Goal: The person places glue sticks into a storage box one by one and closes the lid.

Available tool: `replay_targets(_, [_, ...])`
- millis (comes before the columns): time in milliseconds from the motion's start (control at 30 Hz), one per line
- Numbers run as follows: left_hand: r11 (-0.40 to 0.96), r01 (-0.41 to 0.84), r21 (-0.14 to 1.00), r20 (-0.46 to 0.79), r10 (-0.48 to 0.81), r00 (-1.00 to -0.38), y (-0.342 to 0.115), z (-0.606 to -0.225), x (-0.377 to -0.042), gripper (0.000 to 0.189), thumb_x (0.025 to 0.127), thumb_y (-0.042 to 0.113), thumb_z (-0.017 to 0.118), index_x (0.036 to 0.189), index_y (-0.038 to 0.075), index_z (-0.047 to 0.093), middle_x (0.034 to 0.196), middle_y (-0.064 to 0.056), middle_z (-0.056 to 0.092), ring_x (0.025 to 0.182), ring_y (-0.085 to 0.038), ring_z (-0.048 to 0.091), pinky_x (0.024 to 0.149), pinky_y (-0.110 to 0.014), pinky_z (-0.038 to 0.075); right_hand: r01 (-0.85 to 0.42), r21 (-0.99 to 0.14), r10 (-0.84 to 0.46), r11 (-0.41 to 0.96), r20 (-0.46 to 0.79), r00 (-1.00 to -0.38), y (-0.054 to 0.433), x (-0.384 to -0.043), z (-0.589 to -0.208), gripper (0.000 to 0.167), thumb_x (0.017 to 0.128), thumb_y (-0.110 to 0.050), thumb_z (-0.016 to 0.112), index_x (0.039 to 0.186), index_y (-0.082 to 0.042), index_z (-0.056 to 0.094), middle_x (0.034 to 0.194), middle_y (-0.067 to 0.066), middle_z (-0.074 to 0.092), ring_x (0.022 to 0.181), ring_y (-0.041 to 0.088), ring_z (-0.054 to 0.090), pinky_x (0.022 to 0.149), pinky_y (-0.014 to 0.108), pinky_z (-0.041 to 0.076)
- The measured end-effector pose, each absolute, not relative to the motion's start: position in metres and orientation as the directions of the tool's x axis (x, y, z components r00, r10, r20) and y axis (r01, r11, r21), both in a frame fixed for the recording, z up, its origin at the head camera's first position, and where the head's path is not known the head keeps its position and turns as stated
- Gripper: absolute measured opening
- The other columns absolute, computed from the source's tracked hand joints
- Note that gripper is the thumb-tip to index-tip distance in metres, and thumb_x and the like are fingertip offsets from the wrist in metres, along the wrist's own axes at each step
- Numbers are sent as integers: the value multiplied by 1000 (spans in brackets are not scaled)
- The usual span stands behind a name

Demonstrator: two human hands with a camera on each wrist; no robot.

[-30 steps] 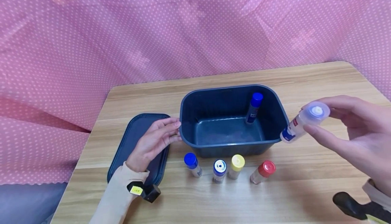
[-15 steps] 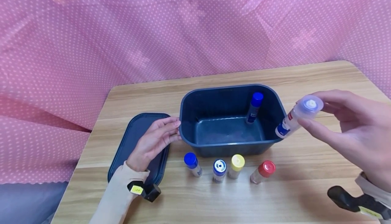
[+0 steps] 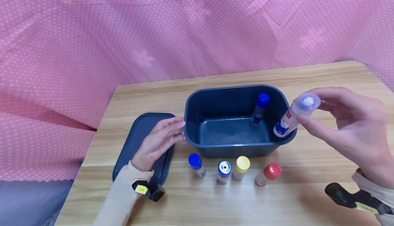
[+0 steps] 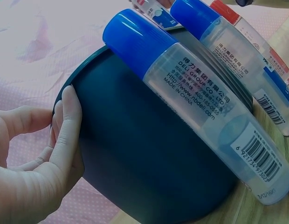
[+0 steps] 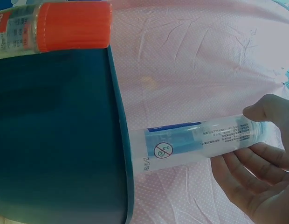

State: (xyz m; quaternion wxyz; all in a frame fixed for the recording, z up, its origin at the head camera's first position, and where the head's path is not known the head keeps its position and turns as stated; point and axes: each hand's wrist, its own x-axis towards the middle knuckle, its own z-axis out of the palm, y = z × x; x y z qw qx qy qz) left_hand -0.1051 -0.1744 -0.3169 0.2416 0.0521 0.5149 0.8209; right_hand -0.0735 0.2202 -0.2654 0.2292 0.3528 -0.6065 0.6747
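My right hand (image 3: 354, 123) pinches a clear-capped glue bottle (image 3: 286, 121) near its cap, between thumb and fingers. The bottle tilts, its lower end overlapping the right inside of the dark blue bin (image 3: 231, 146). In the right wrist view its base (image 5: 140, 151) is right at the bin's rim. My left hand (image 3: 161, 140) touches the bin's left rim, fingers fairly straight against the outer wall (image 4: 126, 154). Inside the bin, a blue-capped glue bottle (image 3: 260, 109) leans at the right. In front stand bottles with blue (image 3: 197, 165), blue-and-white (image 3: 224, 172), yellow (image 3: 241, 167) and red (image 3: 268, 174) caps.
A dark lid (image 3: 129, 150) lies on the wooden table (image 3: 215, 205) left of the bin, partly under my left forearm. Pink dotted cloth (image 3: 184, 30) hangs behind the table and at its sides.
My right hand has moved left with the glue bottle, bringing its lower end from outside the bin's right rim to over the inside. My left hand keeps its place at the left rim.
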Motion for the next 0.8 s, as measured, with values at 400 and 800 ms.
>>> replay_targets(400, [-361,-332,871,-142,462,-876,-176,-319,-103,17,100,1,47,106,1,64,90,-8,66,80,-15,64,78,-28,57,-723,-685,-128,-86,728,-674,208,-79,-261,39,63,24,73,98,26,57,93,28,66,87,24,66,86,24,54])
replay_targets(800, [-353,-328,876,-140,465,-874,-177,-322,-105,17,100,3,48,107,3,64,91,-7,65,81,-15,63,79,-28,57,-695,-714,-130,-80,699,-703,195,-79,-260,30,63,26,68,91,23,59,89,19,69,84,21,67,81,21,55])
